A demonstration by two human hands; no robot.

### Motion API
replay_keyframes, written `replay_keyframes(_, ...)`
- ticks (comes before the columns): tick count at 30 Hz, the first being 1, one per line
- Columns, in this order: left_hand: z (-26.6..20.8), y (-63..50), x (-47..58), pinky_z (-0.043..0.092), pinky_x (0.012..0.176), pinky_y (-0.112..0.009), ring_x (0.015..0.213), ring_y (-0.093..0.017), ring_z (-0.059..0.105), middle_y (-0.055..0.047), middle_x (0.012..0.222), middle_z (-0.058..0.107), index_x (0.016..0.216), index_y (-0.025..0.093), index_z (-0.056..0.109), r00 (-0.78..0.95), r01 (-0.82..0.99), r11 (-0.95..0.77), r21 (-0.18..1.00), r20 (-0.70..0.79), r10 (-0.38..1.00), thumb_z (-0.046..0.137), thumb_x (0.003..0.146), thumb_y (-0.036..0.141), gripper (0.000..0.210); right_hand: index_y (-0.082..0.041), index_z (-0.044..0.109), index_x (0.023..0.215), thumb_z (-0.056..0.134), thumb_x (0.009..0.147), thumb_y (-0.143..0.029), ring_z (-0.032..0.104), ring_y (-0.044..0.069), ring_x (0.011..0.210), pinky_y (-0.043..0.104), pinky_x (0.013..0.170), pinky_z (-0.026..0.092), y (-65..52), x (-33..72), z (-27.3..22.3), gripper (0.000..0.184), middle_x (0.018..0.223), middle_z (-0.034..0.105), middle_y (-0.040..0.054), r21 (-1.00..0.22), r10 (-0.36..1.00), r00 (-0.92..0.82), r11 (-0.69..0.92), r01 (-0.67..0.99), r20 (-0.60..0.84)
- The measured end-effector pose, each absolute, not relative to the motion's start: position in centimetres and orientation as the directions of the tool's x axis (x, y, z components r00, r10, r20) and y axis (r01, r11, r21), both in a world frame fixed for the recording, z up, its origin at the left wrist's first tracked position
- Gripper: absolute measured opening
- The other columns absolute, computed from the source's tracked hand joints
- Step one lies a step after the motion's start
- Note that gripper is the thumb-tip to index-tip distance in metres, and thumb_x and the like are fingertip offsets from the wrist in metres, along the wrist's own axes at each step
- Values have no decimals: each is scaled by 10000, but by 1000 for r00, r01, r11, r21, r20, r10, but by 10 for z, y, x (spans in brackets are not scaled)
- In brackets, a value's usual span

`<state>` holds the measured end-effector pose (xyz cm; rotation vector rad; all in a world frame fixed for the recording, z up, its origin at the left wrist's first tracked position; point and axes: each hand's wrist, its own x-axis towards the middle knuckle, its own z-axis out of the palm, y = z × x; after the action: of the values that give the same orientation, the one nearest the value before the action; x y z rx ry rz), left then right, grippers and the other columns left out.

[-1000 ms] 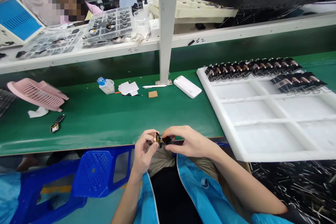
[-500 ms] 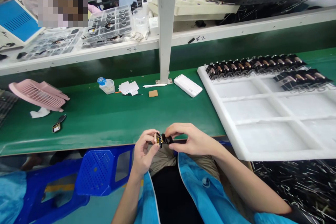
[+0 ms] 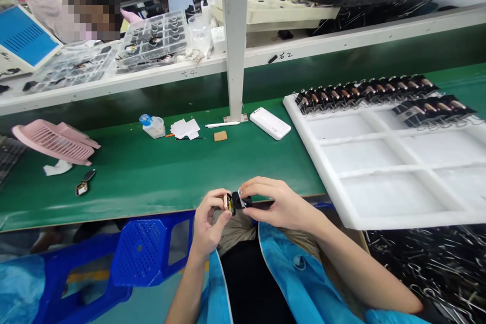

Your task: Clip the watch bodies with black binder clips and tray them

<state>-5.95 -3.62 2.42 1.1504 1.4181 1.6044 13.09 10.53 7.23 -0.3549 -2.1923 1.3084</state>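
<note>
Over the bench's front edge, my left hand pinches a small rose-gold watch case between thumb and fingers. Its open side faces right and shows yellow parts inside. My right hand grips a black piece with a pale line across it, held close against the case's right side. Fingers hide part of it, and whether the two are joined I cannot tell. Another opened watch case lies on the green bench at the left, with a dark cover beside it.
At the right stands a white foam tray with rows of binder-clipped watches. Binder clips fill the space below it. A white power bank, paper slips, a bottle and a pink basket lie along the bench.
The black piece has turned in my right hand and now sits nearer upright beside the case. My left hand has barely moved. The view has shifted slightly.
</note>
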Motion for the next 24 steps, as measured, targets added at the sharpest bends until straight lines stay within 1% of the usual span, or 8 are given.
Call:
replay_keyframes(6,25,-36,-55,523,983,-417,1114,-297,682,-128,1166,736,895,222,738,-414,44,-177,983,179,893,806,907,324,122,-245,760,1113,816,941,-268,757,251,1005,366,903,612,92,125,63,182,1100,797,84,-896,583,-730,436,-88,356)
replay_keyframes(12,22,-36,-51,551,957,-384,1103,-268,710,-121,1195,740,910,219,714,-429,-7,-228,974,203,880,792,924,285,103,-241,766,1101,850,914,-245,772,251,985,366,885,633,83,121,53,205,1093,810,92,-880,635,-635,446,-165,440)
replay_keyframes(18,18,-34,-50,581,917,-363,1074,-252,736,-121,1178,750,922,199,696,-404,38,-316,948,304,863,804,915,265,127,-231,756,1136,838,915,-199,767,230,988,353,886,639,80,118,47,238,1080,803,84,-824,614,-571,518,-229,545)
replay_keyframes(24,17,-34,-49,579,943,-344,1128,-241,736,-111,1213,748,955,212,697,-380,15,-336,942,316,869,789,932,231,96,-230,756,1135,849,884,-152,768,215,1009,327,918,633,80,118,46,278,1115,795,77,-823,609,-575,520,-230,546)
